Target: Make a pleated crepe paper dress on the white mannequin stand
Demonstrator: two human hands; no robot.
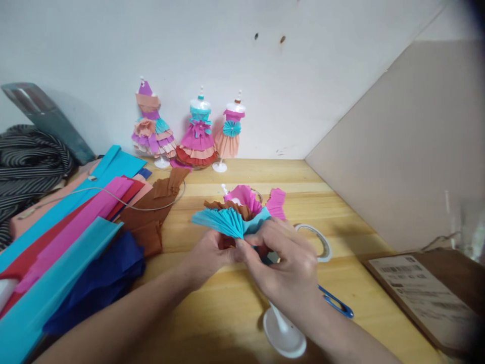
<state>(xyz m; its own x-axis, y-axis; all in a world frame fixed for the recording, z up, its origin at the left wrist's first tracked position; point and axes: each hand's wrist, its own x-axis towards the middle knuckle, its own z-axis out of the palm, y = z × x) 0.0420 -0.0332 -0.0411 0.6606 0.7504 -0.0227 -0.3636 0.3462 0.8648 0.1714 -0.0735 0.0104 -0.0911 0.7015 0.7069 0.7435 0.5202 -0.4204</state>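
Observation:
A small dress-form stand lies tilted in front of me, its white round base (284, 333) toward me. Its upper part is wrapped in pink crepe paper (246, 197) and a brown ruffle (223, 207). Over this spreads a pleated turquoise crepe paper strip (223, 222), fanned out to the left. My left hand (215, 253) pinches the strip's gathered edge from below. From the right, my right hand (284, 253) closes thumb and fingers on the same gathered edge. The hands meet there, hiding the waist of the form.
Three dressed mini forms, one with a turquoise rosette (232, 128), stand along the wall. Crepe paper sheets (76, 237) and a thin cord (125, 202) lie left. At right are a tape roll (322, 242), a blue-handled tool (337, 303) and a cardboard box (424, 293).

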